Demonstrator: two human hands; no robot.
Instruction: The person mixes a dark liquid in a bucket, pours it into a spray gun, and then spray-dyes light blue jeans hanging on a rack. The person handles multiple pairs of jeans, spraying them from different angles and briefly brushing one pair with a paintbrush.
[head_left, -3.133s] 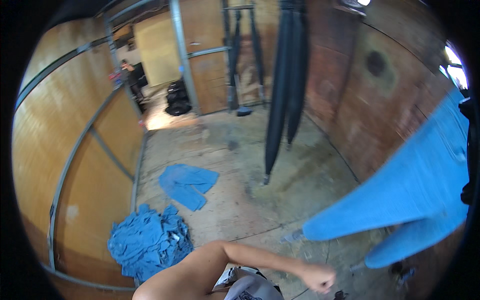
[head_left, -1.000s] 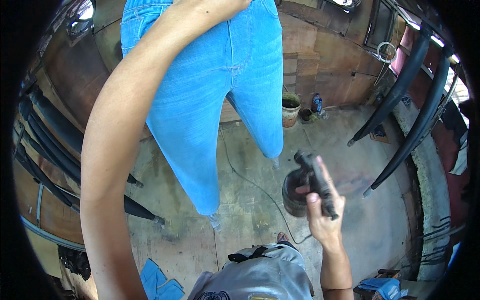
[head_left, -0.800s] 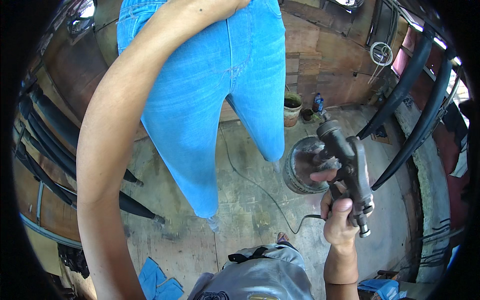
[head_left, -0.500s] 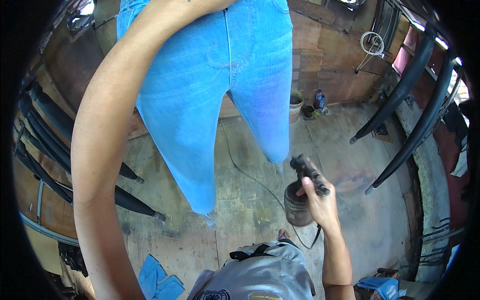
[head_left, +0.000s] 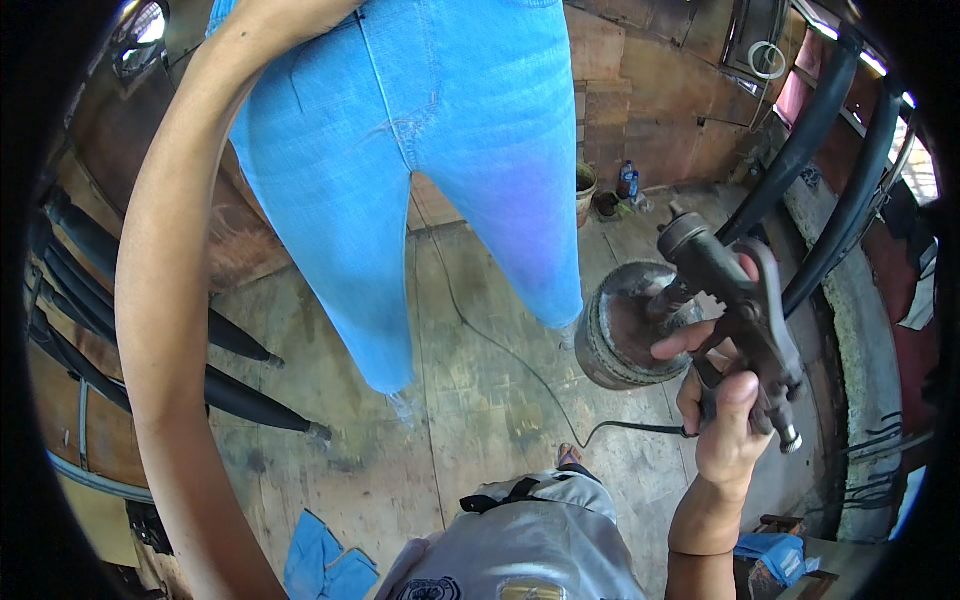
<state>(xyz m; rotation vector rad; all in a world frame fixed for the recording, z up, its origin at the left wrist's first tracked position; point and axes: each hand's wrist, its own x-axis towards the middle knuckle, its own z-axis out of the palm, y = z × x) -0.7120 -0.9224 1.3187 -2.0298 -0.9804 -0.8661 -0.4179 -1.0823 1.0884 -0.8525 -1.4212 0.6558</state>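
Note:
Light blue jeans (head_left: pixel 400 150) hang upright and filled out in front of me, with a purple tint on the thigh at the right. My right hand (head_left: pixel 735 400) is closed round the handle of a dark metal spray gun (head_left: pixel 740 285), fingers at its trigger. A round, stained paint cup (head_left: pixel 625 345) hangs under the gun, tilted beside the right trouser leg and apart from it. My left arm reaches up along the left side. The back of my left hand (head_left: pixel 310 14) shows at the top edge by the jeans' waist; its fingers are out of sight.
A thin hose (head_left: pixel 530 370) trails over the stained floor (head_left: pixel 490 450) to the gun. Black padded poles (head_left: pixel 265 405) jut in from the left, and more dark poles (head_left: pixel 850 210) from the right. Folded blue denim (head_left: pixel 325 560) lies low at left. A bucket (head_left: pixel 584 190) stands by the back wall.
My right hand has raised the spray gun toward me and to the right, tilting its cup. The purple patch on the thigh looks stronger. My left arm and the jeans appear shifted slightly left.

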